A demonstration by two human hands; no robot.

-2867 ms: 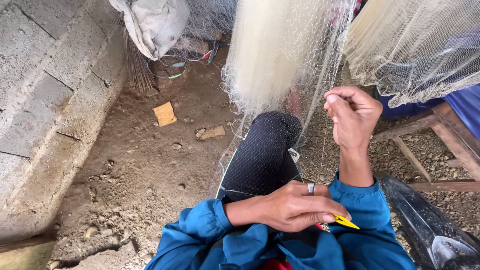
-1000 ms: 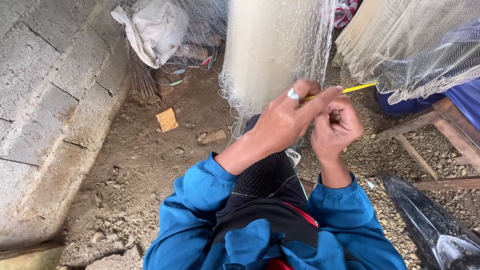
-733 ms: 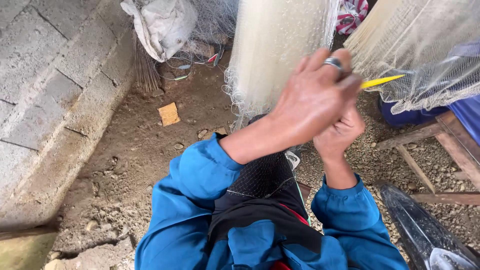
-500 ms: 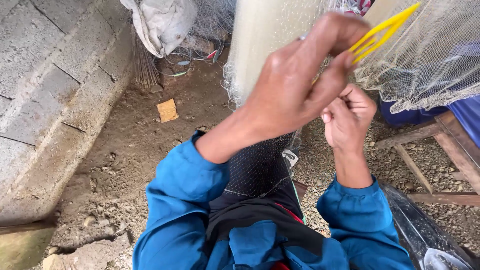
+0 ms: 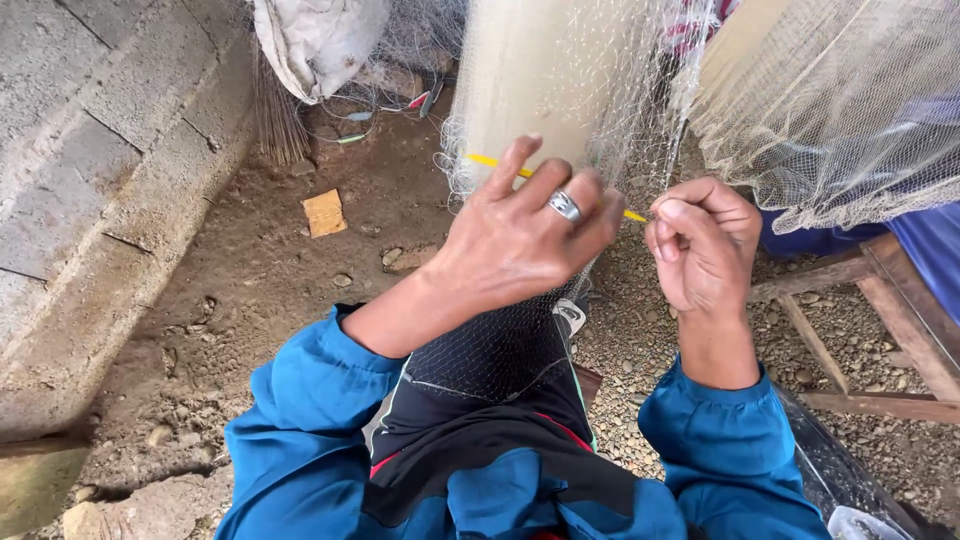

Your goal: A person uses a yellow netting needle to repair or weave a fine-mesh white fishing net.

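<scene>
Half a second ago my left hand (image 5: 520,235) was raised high with the yellow needle (image 5: 495,163) up against the hanging net; now it has come down level with my right hand (image 5: 705,245), and the needle lies crosswise, its tip reaching my right fingertips (image 5: 668,212).

My left fingers (image 5: 590,200) are curled narrow around the needle's middle, so only its two ends show, one poking out beyond my forefinger, the other at the gap between my hands. A silver ring (image 5: 565,206) sits on one of those fingers. My right fingers are pinched nearly closed on fine mesh just where the needle tip arrives; I cannot tell whether they also grip the tip itself.

To do this pass well, I judge I should keep the pinched mesh taut, guide the needle straight through one opening, and not let the thread snag neighbouring strands.

Outward from my hands, the pale fishing net (image 5: 560,80) hangs in a bunched column right behind them, with more net (image 5: 840,120) draped to the right over a wooden frame (image 5: 880,300). Dark mesh lies across my knee (image 5: 500,350), between my blue sleeves (image 5: 310,400). On the dirt ground (image 5: 250,290) to the left lies a scrap of cardboard (image 5: 324,212), near a grey block wall (image 5: 90,160).
</scene>
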